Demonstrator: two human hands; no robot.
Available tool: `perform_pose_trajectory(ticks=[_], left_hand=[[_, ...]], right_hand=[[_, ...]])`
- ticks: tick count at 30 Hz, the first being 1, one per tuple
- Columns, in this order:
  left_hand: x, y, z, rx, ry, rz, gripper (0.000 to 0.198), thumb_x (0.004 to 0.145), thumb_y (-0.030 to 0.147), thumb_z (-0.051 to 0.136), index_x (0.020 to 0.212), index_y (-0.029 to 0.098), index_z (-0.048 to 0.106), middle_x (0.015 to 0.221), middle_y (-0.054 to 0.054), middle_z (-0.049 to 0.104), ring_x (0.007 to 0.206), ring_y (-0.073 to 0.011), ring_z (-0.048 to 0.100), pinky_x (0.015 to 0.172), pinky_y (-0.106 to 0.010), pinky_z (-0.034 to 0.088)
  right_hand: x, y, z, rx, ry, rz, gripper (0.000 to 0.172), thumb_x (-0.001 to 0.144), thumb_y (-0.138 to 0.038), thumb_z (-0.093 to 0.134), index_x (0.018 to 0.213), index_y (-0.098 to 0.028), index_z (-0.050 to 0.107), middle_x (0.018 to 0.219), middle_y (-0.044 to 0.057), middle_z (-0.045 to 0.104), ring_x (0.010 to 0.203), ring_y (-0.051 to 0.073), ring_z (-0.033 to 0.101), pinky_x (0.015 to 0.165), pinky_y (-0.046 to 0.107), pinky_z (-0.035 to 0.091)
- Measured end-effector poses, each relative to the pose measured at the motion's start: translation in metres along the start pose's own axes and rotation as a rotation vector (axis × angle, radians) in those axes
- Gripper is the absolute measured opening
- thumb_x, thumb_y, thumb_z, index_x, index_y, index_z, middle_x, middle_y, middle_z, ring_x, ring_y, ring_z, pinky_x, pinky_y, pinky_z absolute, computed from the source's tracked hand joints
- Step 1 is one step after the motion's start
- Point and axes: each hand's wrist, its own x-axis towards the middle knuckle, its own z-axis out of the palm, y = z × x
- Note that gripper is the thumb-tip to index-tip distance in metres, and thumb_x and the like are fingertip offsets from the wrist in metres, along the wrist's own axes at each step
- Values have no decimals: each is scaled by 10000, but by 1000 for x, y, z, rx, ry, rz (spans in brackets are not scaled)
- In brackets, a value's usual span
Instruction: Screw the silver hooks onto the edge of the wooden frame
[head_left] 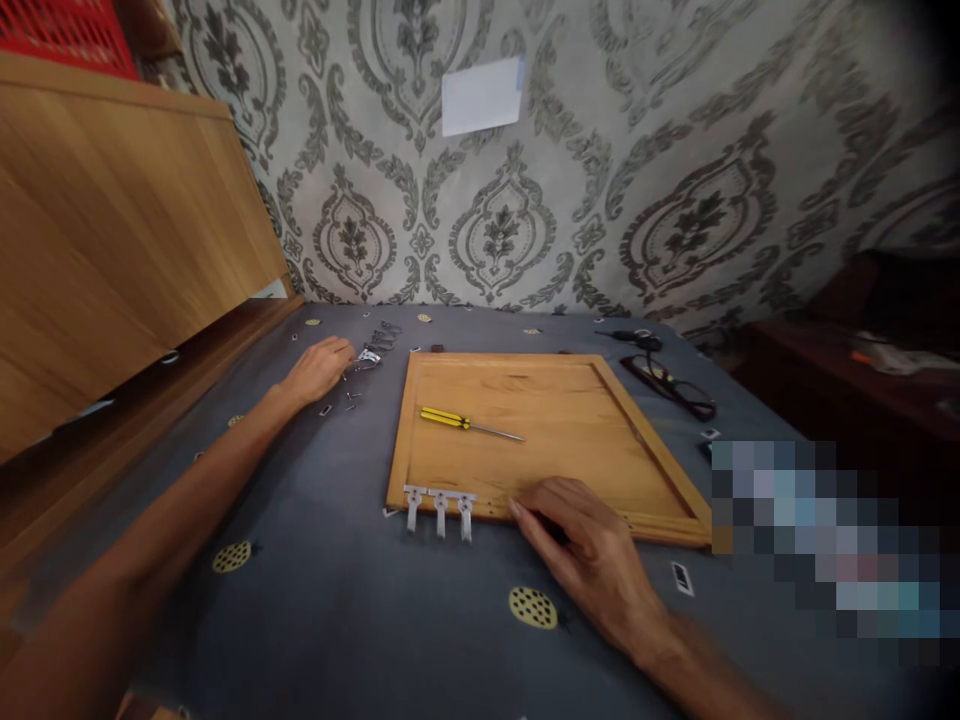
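The dark blue cloth [322, 620] reaches back to the patterned wall [499, 230], and a wooden cabinet [142, 230] bounds it on the left. A broad strip of cloth runs between the cabinet and the framed wooden panel [487, 465], giving the left arm room to reach forward, and another stretch of cloth lies in front of the panel's near edge. The panel lies flat, its raised rim standing along the far and right sides. The right hand [589, 555] is at the near rail, fingers curled together and thumb stretched toward the wood; whether they pinch anything I cannot tell. Left of that thumb, with a short gap between, three metal fittings [441, 510] sit side by side at the panel's near left corner, their arms jutting past the edge. The left hand [322, 370] is beyond the panel's left side, fingers bunched and bent downward, the tips just beside some shiny metal pieces [366, 360]; I cannot tell whether they hold one. A few small screws [352, 402] lie just nearer, and darker metal parts [384, 335] lie behind. A yellow-handled screwdriver [446, 418] rests across the panel between the two hands, its shaft pointing right. Past the panel's far right corner are a black tool [637, 340] and dark-framed glasses [667, 388]; a pixelated patch hides the area off its near right corner.
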Motion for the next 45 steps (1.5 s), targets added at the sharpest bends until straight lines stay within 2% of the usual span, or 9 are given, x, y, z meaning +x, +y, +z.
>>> perform_pose_trajectory(ticks=[7,11,14,17,21,27,34,37,45], left_hand=[[-10,19,-22,-268,140,-140,378,935,413,596,1224,169,587,1255,-102,610,1107,-214,619,966,-440,566],[-25,62,-35,-531,186,-235,371,933,422,599,1183,149,598,1177,-90,636,1039,-197,637,915,-413,580],[-46,115,-47,-791,80,-220,272,917,397,623,979,132,631,926,-40,679,851,-146,658,827,-347,585],[-67,167,-62,-1041,-125,-205,143,857,327,660,829,191,629,772,-10,705,725,-118,669,722,-258,564],[-85,204,-71,-1274,-395,-222,144,802,321,681,780,195,616,732,-20,713,679,-118,665,650,-234,532],[-92,212,-69,-1455,-639,-255,213,774,326,715,779,158,584,739,-9,665,676,-92,630,688,-224,506],[-96,217,-74,-1481,-818,-259,185,785,272,706,789,148,569,731,12,639,668,-76,608,667,-201,463],[-96,218,-75,-1477,-846,-252,170,787,257,698,786,147,568,733,15,632,666,-71,606,651,-189,443],[-92,218,-65,-1531,-794,-204,245,796,332,720,795,138,569,745,10,627,671,-65,604,674,-191,468]], right_hand=[[0,-2,0,-7,-12,3,251,982,-195,515,762,-206,635,700,29,669,660,175,641,625,328,526],[-1,0,1,-35,5,-36,220,996,-203,520,805,-199,629,728,34,675,685,184,655,635,339,550],[-3,-3,-3,-80,62,-75,152,1005,-237,533,1100,-185,639,919,82,719,836,217,700,716,374,591],[-4,-12,-11,-146,110,-114,355,1009,-264,541,1356,-194,522,1051,114,705,963,236,704,798,400,606],[-4,-27,-25,-172,47,-221,221,1034,-216,479,1214,-207,607,993,97,703,880,186,717,734,307,604],[-16,-49,-35,-79,-26,-281,277,1070,-210,379,959,-212,633,742,24,713,628,132,698,540,237,545],[-46,-61,-32,-46,14,-67,162,1062,-296,438,1053,-233,587,821,9,743,697,118,737,687,193,600],[-59,-58,-31,-9,0,16,138,1038,-322,492,1097,-247,591,854,13,749,728,131,745,682,192,617],[-50,-65,-37,1,-34,-124,212,1040,-234,475,1126,-225,668,938,52,770,811,149,758,750,218,623]])
